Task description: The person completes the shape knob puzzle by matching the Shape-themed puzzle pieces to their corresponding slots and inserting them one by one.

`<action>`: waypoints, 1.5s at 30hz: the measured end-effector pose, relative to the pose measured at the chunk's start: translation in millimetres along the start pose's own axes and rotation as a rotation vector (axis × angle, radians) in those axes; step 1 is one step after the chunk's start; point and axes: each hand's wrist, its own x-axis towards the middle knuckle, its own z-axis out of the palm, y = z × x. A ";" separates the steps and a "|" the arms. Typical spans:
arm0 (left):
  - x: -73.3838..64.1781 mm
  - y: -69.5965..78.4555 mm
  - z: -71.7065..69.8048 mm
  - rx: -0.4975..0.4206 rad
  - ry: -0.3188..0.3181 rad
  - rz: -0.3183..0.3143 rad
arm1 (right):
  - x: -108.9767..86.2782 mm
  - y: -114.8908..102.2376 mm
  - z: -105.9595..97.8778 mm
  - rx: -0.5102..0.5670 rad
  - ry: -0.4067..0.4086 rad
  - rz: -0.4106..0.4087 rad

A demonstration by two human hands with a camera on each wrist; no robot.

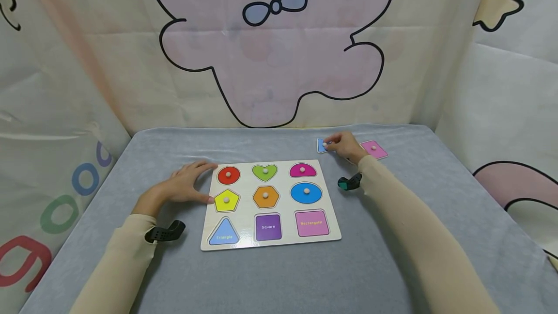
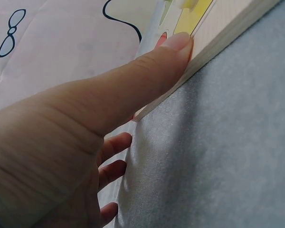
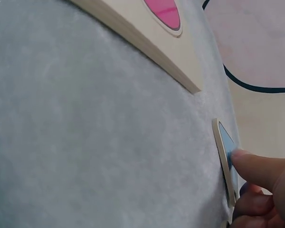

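Note:
A white wooden puzzle board (image 1: 279,168) with coloured shapes lies on the table. My left hand (image 1: 185,183) rests at its left edge, fingers spread. The thumb touches the edge beside the yellow pentagon piece (image 2: 199,16), and another fingertip is at the back corner. Behind the board, to the right, my right hand (image 1: 346,147) pinches a blue triangle puzzle piece (image 3: 227,159) at its knob, thumb on one side and curled fingers on the other. The fingers cover part of the piece. The board's front row shows bare recesses labelled Triangle (image 1: 224,232), Square (image 1: 268,227) and Rectangular (image 1: 311,222).
A pink rectangular piece (image 1: 375,149) with a knob lies just right of my right hand. The edge of another piece (image 3: 224,224) peeks out under that hand. Knobbed pieces, such as the orange hexagon (image 1: 266,201), fill the board's back and middle rows. Grey cloth (image 1: 279,280) covers the table.

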 end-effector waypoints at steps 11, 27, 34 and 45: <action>0.9 -0.1 1.2 0.000 0.001 0.007 | -10.6 -11.9 -3.5 -0.005 -0.016 -0.012; 0.2 -0.9 1.4 0.001 0.007 0.007 | -34.0 -33.9 -0.7 -0.004 -0.071 -0.128; -0.3 -0.4 0.9 0.000 0.010 0.008 | -41.9 -41.3 7.0 -0.036 -0.098 -0.216; -1.5 2.1 0.4 -0.005 0.006 -0.005 | -58.1 -51.7 21.3 -0.032 -0.154 -0.336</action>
